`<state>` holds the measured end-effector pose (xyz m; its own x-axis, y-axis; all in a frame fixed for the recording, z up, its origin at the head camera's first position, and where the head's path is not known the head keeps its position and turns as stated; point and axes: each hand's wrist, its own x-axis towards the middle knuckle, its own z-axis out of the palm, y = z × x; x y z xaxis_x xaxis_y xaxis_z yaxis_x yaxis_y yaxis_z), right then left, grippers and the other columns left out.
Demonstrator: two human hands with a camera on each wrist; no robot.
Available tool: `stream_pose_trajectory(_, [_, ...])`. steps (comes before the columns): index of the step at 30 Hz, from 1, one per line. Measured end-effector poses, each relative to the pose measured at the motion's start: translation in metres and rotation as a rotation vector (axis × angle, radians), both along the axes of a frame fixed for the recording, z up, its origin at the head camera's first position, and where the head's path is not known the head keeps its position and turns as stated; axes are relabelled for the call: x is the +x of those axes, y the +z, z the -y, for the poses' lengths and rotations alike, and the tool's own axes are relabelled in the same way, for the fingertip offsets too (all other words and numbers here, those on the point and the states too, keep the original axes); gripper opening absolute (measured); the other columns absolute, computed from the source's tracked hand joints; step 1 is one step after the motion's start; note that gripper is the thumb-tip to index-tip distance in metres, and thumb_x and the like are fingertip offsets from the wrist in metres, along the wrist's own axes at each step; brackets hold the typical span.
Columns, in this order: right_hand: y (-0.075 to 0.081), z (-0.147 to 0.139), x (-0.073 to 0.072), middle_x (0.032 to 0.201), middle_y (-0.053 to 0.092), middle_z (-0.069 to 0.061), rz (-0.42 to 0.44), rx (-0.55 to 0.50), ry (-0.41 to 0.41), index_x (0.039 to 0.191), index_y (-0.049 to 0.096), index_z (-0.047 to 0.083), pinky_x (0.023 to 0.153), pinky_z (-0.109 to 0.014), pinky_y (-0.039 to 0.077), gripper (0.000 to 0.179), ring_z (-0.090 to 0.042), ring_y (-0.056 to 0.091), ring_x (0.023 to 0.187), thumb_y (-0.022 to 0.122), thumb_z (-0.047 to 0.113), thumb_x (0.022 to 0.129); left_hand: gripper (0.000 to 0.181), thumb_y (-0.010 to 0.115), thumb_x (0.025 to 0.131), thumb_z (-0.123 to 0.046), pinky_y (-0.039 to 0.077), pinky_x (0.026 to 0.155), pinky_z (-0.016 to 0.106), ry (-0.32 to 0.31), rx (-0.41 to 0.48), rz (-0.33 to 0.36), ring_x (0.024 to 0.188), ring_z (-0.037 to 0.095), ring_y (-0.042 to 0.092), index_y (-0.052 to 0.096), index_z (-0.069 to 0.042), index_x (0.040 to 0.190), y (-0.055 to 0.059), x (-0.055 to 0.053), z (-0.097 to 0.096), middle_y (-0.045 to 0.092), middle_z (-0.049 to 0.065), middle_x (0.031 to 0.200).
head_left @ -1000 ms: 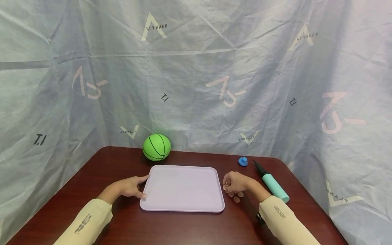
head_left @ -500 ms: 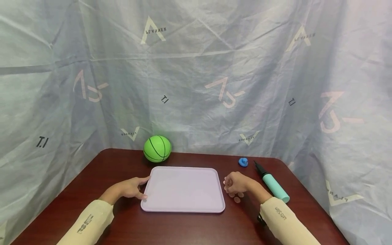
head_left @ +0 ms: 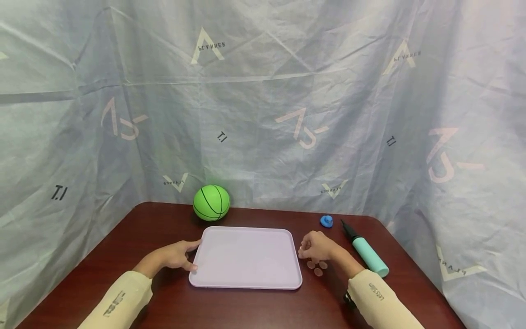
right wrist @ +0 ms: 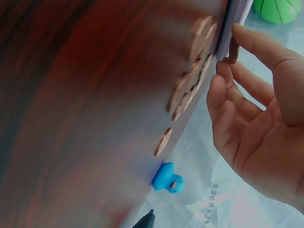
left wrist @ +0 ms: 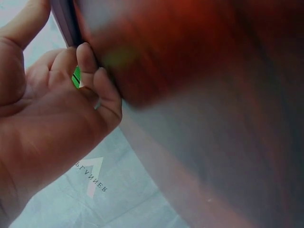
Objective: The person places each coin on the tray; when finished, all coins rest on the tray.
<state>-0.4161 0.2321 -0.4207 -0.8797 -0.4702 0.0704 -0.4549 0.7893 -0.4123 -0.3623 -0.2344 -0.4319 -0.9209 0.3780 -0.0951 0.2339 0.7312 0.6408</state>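
My left hand [head_left: 176, 255] is at the left edge of a pale lilac tray [head_left: 246, 281], its thumb lying over the rim and its index finger stretched along the side. In the left wrist view only a strip of the tray's edge [left wrist: 65, 21] shows near that hand [left wrist: 52, 104]. Beside the tray's right edge, my right hand [head_left: 317, 246] pinches a copper-coloured coin [right wrist: 233, 50] between thumb and fingertips, clearest in the right wrist view. Several more coins [head_left: 318, 272] lie flat on the table under and near this hand; it hides some from the head view.
A green ball [head_left: 211, 203] with black lines sits behind the tray. To the back right are a small blue rubber duck [head_left: 326, 221] and a turquoise hand pump [head_left: 370, 257] with a black nozzle. Grey printed sheeting [head_left: 255, 173] hangs around the dark red table [head_left: 230, 308].
My right fingertips have shifted slightly toward the tray's right edge. The coin visible by them earlier is hidden in the head view. My left hand keeps its place; the head view has tilted slightly.
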Motion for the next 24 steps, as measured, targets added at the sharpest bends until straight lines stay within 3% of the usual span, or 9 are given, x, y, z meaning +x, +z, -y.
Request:
stream_pose_trajectory(6, [0.0,0.01,-0.003,0.071,0.066,0.006,-0.032,-0.079,-0.02,0.081,0.072,0.013,0.061,-0.03,0.052,0.012,-0.011,0.059,0.063,0.08,0.022,0.084,0.093,0.087,0.073,-0.012,0.044,0.101,0.052,-0.007,-0.006,0.004,0.125,0.043,0.053,0.036,0.008,0.148,0.002,-0.001,0.0,0.044,0.032,0.144])
stream_pose_trajectory(15, [0.003,0.033,-0.011,0.072,0.066,0.009,-0.079,-0.088,0.006,0.083,0.074,0.013,0.06,-0.027,0.05,0.011,-0.006,0.059,0.065,0.078,0.024,0.085,0.093,0.085,0.074,-0.01,0.043,0.102,0.053,0.003,0.022,0.029,0.123,0.046,0.053,0.034,0.008,0.149,0.005,0.003,0.0,0.041,0.033,0.146])
stream_pose_trajectory(24, [0.002,0.054,-0.016,0.069,0.064,0.01,-0.119,-0.107,0.046,0.079,0.075,0.016,0.055,-0.025,0.047,0.012,-0.006,0.056,0.062,0.08,0.026,0.084,0.093,0.085,0.075,-0.009,0.044,0.1,0.053,-0.058,0.039,0.008,0.121,0.047,0.055,0.032,0.009,0.15,0.005,0.003,0.004,0.039,0.034,0.146])
